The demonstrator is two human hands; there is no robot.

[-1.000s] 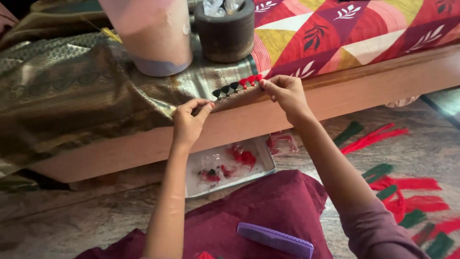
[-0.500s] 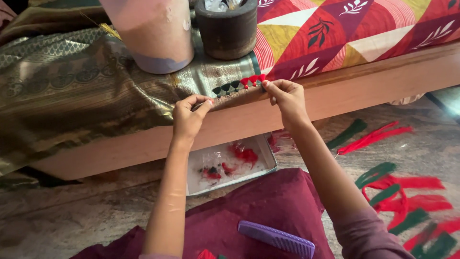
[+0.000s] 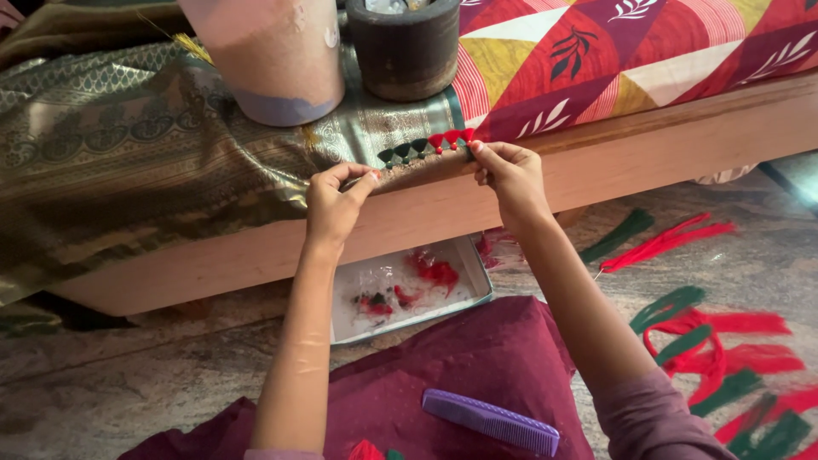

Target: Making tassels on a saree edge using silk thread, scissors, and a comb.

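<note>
Green-gold brocade fabric [image 3: 145,162] lies draped over the wooden bed edge [image 3: 682,140], pinned under a pink container [image 3: 268,55] and a dark stone mortar [image 3: 405,47]. Along its border runs a row of small green and red tassels [image 3: 426,145]. The left hand [image 3: 332,204] pinches the border in a narrow grip; the right hand [image 3: 511,175] closes its grip on the end red tassel. Doing this well likely means keeping the border taut between both hands and the tassels evenly spaced. A purple comb [image 3: 490,422] lies on the maroon cloth [image 3: 443,375] below.
</note>
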